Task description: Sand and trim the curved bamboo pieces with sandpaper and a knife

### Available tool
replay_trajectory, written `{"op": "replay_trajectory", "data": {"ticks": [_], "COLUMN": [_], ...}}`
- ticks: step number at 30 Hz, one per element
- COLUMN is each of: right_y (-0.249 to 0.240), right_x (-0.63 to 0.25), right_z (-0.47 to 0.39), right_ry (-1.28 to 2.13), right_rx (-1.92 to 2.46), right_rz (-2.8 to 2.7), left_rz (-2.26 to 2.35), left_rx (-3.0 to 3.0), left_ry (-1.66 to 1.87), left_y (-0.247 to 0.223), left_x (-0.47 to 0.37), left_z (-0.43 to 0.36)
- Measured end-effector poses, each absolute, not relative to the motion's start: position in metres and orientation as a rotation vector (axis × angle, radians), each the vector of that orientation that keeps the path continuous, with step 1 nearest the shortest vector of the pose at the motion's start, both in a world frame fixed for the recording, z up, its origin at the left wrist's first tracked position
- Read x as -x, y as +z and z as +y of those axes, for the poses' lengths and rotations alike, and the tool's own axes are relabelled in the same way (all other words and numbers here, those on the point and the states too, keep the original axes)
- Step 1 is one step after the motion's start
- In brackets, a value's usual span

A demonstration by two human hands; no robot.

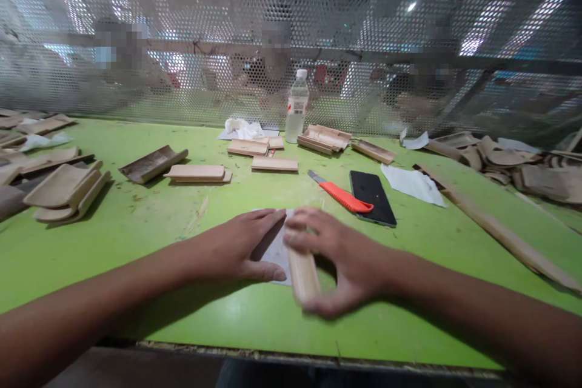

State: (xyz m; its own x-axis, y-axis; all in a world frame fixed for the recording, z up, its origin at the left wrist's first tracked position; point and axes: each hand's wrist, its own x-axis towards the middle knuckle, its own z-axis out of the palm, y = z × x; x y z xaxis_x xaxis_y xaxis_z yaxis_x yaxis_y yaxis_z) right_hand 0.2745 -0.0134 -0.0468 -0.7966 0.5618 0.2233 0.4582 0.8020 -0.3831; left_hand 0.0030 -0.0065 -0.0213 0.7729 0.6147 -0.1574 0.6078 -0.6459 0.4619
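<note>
My right hand grips a small, pale, curved piece of wood lengthwise, fingers at its far end and thumb at its near end; the hand is slightly blurred. Under and beside it lies a whitish sheet on the green table. My left hand rests at the sheet's left side, its thumb apart from the other fingers and nothing held. Beyond my right hand, a red-handled knife lies partly across a black phone.
On the green table, curved wood pieces lie left, with another pile right. A bottle stands near the perforated screen. A long strip and white paper lie right. People are dimly visible behind the screen.
</note>
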Motion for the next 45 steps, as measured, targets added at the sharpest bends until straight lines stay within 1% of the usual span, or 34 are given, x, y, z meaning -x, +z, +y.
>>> {"op": "replay_trajectory", "data": {"ticks": [2,5,9,12,16,19,20,23,28,32,35,39,43,45], "right_y": [-0.046,-0.043,-0.041,-0.041,-0.042,-0.041,-0.04,-0.039,-0.039,-0.042,-0.044,-0.046,-0.045,-0.042], "right_x": [-0.271,-0.267,-0.268,-0.27,-0.268,-0.269,-0.27,-0.271,-0.271,-0.274,-0.277,-0.278,-0.28,-0.28], "right_z": [-0.016,-0.019,-0.019,-0.019,-0.02,-0.018,-0.018,-0.018,-0.02,-0.019,-0.017,-0.015,-0.01,-0.011], "right_ry": [0.448,0.393,0.504,0.434,0.51,0.385,0.37,0.429,0.382,0.456,0.364,0.41,0.346,0.377], "right_rx": [0.668,0.838,0.743,0.933,0.735,0.989,1.0,0.826,0.943,0.811,0.985,0.856,1.059,1.107], "right_rz": [-2.698,-2.628,-2.665,-2.602,-2.681,-2.621,-2.634,-2.706,-2.652,-2.699,-2.639,-2.702,-2.682,-2.691], "left_rz": [0.906,0.921,0.9,0.946,0.92,0.967,0.97,0.925,0.946,0.923,0.957,0.922,0.977,0.978], "left_rx": [-2.478,-2.481,-2.484,-2.483,-2.494,-2.488,-2.486,-2.489,-2.5,-2.502,-2.486,-2.485,-2.466,-2.453], "left_ry": [0.043,0.066,0.076,0.047,0.044,0.041,0.04,0.053,0.054,0.044,0.036,0.049,0.041,0.043], "left_y": [-0.022,-0.023,-0.023,-0.023,-0.023,-0.023,-0.022,-0.022,-0.023,-0.023,-0.022,-0.021,-0.02,-0.02], "left_x": [-0.003,-0.003,-0.002,-0.002,-0.002,-0.002,-0.002,-0.002,-0.002,-0.002,-0.002,-0.003,-0.004,-0.004], "left_z": [-0.007,-0.007,-0.007,-0.008,-0.008,-0.009,-0.009,-0.009,-0.009,-0.009,-0.009,-0.009,-0.01,-0.011]}}
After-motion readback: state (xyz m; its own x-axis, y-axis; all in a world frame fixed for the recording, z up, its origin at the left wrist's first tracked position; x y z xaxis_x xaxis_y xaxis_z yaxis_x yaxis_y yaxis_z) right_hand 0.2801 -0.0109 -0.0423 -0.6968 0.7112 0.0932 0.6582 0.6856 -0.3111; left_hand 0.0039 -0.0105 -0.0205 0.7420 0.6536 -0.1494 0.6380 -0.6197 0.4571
